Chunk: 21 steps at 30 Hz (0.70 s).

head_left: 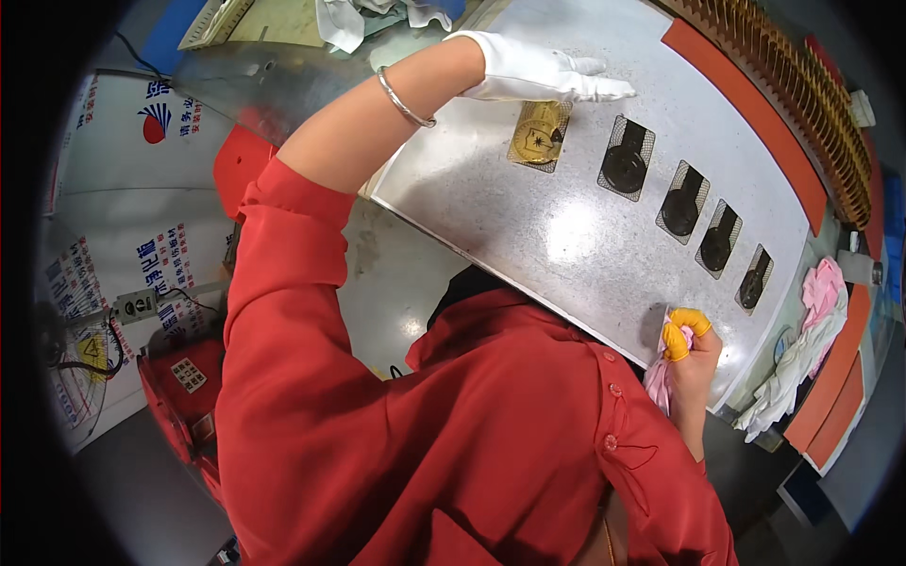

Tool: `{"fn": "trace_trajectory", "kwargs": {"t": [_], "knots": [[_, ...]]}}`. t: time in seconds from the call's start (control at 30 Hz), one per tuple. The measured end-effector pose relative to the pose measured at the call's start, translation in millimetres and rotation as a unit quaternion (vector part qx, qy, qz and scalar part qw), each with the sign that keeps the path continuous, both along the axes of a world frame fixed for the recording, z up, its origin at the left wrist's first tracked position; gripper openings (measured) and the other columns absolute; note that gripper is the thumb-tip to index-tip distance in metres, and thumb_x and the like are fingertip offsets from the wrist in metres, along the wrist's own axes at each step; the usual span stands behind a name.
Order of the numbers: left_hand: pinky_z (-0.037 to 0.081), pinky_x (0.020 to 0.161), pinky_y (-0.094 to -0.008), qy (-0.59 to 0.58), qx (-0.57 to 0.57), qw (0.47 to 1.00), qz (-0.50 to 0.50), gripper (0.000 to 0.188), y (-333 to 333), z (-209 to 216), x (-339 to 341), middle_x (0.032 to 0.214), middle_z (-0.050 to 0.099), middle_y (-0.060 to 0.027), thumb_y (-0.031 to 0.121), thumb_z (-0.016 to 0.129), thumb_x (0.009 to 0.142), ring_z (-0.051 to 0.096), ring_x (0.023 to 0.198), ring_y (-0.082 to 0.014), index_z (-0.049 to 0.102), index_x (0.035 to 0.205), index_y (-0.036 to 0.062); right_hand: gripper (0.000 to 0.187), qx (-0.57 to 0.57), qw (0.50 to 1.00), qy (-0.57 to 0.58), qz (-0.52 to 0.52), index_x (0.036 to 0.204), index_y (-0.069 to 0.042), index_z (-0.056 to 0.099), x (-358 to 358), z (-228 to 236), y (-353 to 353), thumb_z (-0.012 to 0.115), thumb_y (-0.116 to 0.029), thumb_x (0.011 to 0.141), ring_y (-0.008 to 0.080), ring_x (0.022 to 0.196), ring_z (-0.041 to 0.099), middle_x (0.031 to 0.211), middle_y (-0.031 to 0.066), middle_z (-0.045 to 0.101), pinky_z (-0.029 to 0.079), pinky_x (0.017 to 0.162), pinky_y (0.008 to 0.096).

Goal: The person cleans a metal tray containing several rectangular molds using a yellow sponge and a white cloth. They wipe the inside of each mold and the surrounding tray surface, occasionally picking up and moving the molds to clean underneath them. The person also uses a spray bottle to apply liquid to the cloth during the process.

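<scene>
My left hand [547,75], in a white glove, stretches over the metal worktable [491,189] with its fingers extended. Right below it lies a gold round medal-like piece [538,141] on a mesh rectangle; I cannot tell whether the glove touches it. To the right, several dark round pieces with a straight tab, such as this dark medal-like piece [624,168], lie in a row on similar mesh. My right hand [694,344], with yellow finger cots, is closed around a pink cloth [658,382] at the table's near edge.
An orange-red strip [746,113] runs along the far right edge, beside a rack of brown slats [802,94]. Pink and white cloths [802,330] lie at the right. White rags [377,19] lie at the back. A red machine [189,387] stands at the left.
</scene>
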State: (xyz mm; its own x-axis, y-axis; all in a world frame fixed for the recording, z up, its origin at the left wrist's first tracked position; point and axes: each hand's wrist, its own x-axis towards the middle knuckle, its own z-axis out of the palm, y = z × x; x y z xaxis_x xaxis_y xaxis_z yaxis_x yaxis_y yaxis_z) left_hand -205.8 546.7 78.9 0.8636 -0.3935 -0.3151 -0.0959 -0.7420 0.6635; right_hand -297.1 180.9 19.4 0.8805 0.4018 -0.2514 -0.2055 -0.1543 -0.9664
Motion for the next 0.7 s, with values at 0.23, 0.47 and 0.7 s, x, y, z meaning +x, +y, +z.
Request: {"fn": "trace_trajectory", "kwargs": {"t": [0.23,0.47,0.7], "knots": [[0.019,0.108,-0.0335,0.083,-0.031,0.994,0.063,0.056,-12.9,13.6,0.2,0.146,0.018,-0.0091,0.046,0.038,0.09,0.021,0.133,-0.0236,0.031,0.137,0.0168,0.008,-0.021,0.998,-0.052,0.03,0.085,0.001,0.06,0.6,-5.1,-0.3,0.062,0.001,0.077,0.0069,0.063,0.052,0.07,0.0025,0.059,0.041,0.057,0.021],[0.03,0.102,-0.0334,-0.056,0.008,0.997,0.053,0.06,25.3,-19.6,-15.3,0.134,0.037,-0.0173,0.035,0.052,0.083,0.039,0.12,-0.0293,0.035,0.133,0.0057,0.012,-0.191,0.895,-0.339,0.219,0.083,-0.003,0.062,49.8,47.5,67.1,0.063,-0.012,0.076,0.024,0.057,0.056,0.065,0.0113,0.058,0.044,0.053,0.0306],[0.025,0.105,-0.0385,-0.35,0.159,0.922,-0.042,0.041,40.6,-54.6,-33.5,0.132,0.042,-0.0098,0.021,0.052,0.086,0.035,0.124,-0.0274,0.047,0.125,0.0118,0.008,-0.194,0.778,-0.511,0.31,0.078,-0.004,0.059,93.4,23.7,190.9,0.056,-0.01,0.074,0.0322,0.065,0.058,0.067,0.0142,0.058,0.045,0.057,0.0411]]}}
